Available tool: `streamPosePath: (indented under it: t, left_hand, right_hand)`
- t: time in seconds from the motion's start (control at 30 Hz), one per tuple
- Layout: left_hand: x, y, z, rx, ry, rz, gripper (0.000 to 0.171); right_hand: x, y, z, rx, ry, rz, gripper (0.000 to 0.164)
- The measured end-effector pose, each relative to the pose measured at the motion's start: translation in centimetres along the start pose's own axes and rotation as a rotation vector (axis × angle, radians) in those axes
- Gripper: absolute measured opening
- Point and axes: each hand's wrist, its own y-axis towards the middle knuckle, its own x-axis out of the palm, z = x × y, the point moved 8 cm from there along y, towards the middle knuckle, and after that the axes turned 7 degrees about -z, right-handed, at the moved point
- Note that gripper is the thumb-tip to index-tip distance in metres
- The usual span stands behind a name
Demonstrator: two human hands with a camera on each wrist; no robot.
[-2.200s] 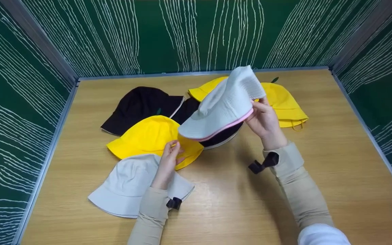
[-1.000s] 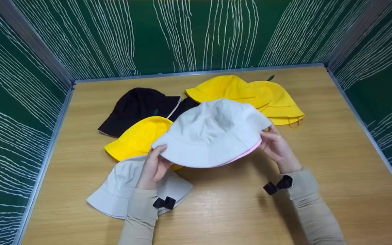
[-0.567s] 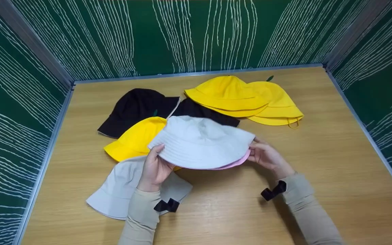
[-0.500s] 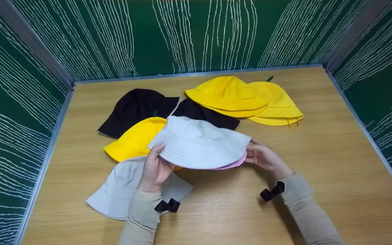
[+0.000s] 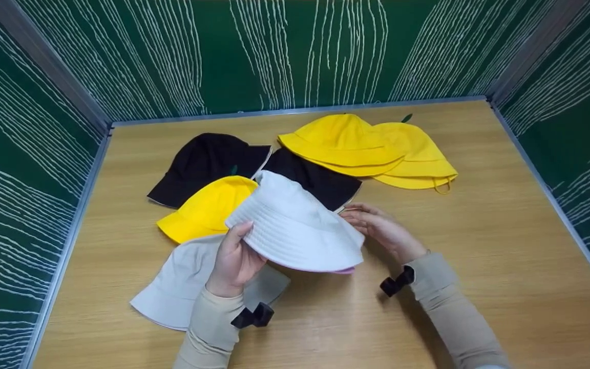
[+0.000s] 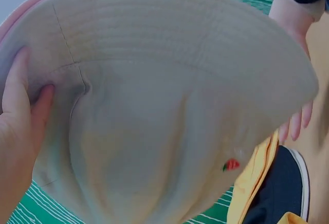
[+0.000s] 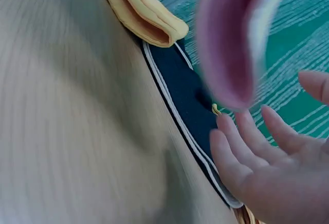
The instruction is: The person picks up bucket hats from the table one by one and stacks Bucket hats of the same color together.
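Wooden table (image 5: 479,266) | left hand (image 5: 233,259) grips white hat (image 5: 295,225) | right hand (image 5: 382,230) fingers spread, free

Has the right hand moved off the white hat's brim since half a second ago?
Yes. The right hand let go and sits open, nearer the black hat; the left hand alone grips the white hat.

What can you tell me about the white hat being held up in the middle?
The white hat is a soft cloth bucket hat with rows of stitching round its brim and a pink underside. A tiny red mark sits on its crown. It is lifted off the table and tilted. The left hand grips its brim edge; the right hand is open beside it. Whether that hand touches it is unclear.
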Motion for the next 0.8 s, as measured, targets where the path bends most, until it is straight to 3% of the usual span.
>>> streamPosePath:
  t: [0.17, 0.27, 0.5, 0.8]
  left_hand:
    - [-0.1, -0.1, 0.1, -0.017, -0.058, -0.035, 0.028]
    - [-0.5, -0.3, 0.2, -0.026, -0.040, -0.030, 0.027]
    - [-2.6, -1.4, 1.0, -0.045, 0.096, 0.059, 0.020]
    - [-7.0, -3.8, 2.1, -0.232, 0.293, 0.278, 0.026]
  right_hand:
    - [1.2, 0.0, 0.6, 0.089, -0.015, -0.194, 0.027]
    - [1.6, -0.1, 0.7, 0.101, 0.006, -0.223, 0.027]
    - [0.9, -0.4, 1.6, 0.198, 0.042, -0.086, 0.013]
    - [0.6, -0.6, 0.9, 0.185, -0.063, -0.043, 0.012]
